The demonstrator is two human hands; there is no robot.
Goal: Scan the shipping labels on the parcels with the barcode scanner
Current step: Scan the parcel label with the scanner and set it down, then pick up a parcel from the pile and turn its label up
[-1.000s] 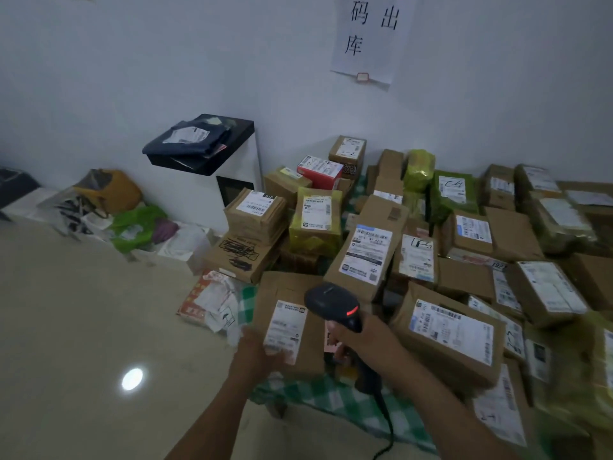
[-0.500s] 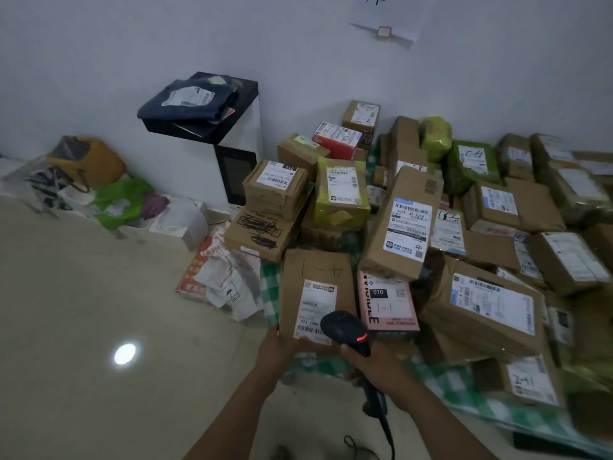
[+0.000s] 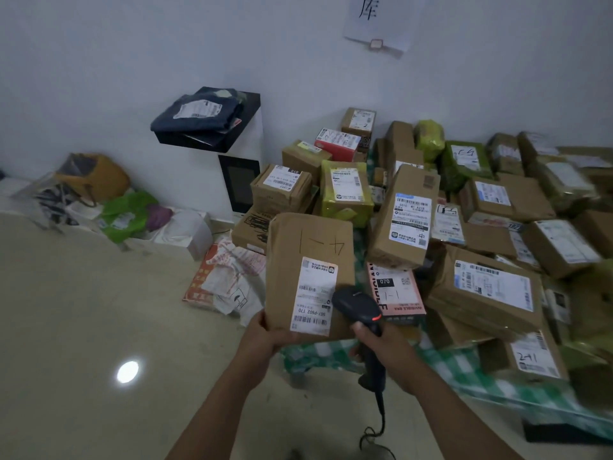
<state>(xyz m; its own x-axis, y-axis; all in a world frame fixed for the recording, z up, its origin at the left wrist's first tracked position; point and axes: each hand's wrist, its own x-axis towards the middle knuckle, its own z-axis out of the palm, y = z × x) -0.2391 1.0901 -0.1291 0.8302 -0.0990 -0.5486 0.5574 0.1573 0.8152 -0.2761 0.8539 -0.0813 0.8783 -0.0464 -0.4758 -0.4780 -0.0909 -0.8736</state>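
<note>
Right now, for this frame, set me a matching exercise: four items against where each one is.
1 barcode scanner
2 brown parcel
3 dark blue bag
4 pink box

a on the black-topped cabinet
b in the left hand
c in the right hand
d just right of the brown parcel

Pairs: 1-c, 2-b, 3-a, 4-d

Parcel depot
Labelled cardboard parcels (image 3: 402, 216) are piling across a cloth-covered bench (image 3: 446, 364), a handwritten paper sign (image 3: 381, 23) is hanging on the wall (image 3: 132, 61), and a white kiosk (image 3: 239, 180) is standing beside them.
</note>
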